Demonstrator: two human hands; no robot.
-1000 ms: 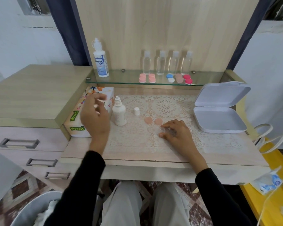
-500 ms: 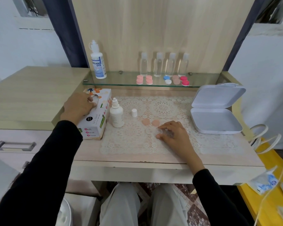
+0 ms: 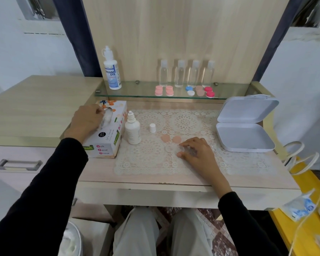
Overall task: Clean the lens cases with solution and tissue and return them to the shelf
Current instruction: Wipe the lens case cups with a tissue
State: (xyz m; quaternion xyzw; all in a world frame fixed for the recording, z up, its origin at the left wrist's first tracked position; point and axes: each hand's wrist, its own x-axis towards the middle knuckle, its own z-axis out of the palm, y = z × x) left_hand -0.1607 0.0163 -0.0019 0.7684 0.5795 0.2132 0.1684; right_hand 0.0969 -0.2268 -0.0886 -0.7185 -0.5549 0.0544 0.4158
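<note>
A clear lens case (image 3: 181,149) lies on the lace mat (image 3: 148,159), and my right hand (image 3: 197,152) holds it between thumb and fingertips. Two peach caps (image 3: 171,139) lie just behind it. A small white solution bottle (image 3: 133,131) stands uncapped, with its white cap (image 3: 152,128) to its right. My left hand (image 3: 85,121) rests on top of the tissue box (image 3: 107,145), and its fingers pinch the tissue (image 3: 107,116) at the opening. Several coloured lens cases (image 3: 185,91) sit on the glass shelf (image 3: 137,96).
On the shelf stand a large solution bottle (image 3: 111,71) and several clear small bottles (image 3: 187,73). An open white case (image 3: 244,137) lies at the right of the table. A bin (image 3: 72,241) sits below left, a yellow surface with a packet (image 3: 299,206) lower right.
My left hand has come down from above the tissue box onto its top, with its fingers at the opening. My right hand has stayed on the clear lens case.
</note>
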